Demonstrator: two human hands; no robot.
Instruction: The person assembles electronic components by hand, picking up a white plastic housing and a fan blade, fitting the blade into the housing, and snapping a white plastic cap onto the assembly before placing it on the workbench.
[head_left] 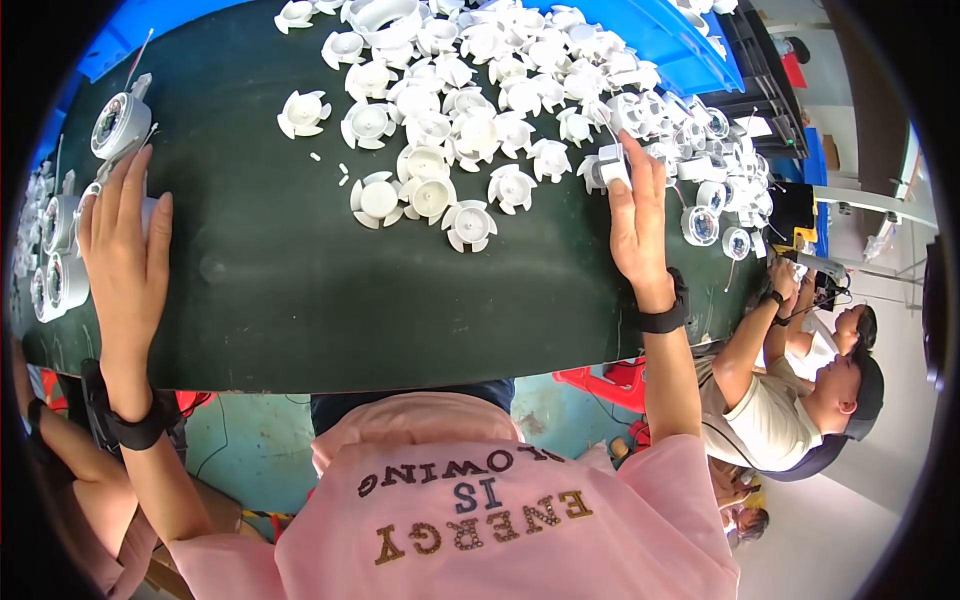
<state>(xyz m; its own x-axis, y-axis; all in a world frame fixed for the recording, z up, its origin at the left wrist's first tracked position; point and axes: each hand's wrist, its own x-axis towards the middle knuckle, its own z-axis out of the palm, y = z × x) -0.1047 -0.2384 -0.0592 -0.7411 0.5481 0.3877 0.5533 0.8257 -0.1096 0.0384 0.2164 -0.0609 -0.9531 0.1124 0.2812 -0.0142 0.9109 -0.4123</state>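
Note:
My left hand lies over a white round fan housing at the table's left side, fingers stretched out and thumb apart; the hand hides most of it. Beyond the fingertips lies another white handheld-fan body with a round dark-centred face and a thin wire. On the right, my right hand pinches a small white cylindrical motor part between thumb and fingers, just above the table. Near it are a pile of white fan impellers and a heap of round white motor parts with wires.
The dark green table has tiny white pegs on it. More white housings sit at the left edge. Blue bins stand at the back. Co-workers sit on both sides, one at the right, near a red stool.

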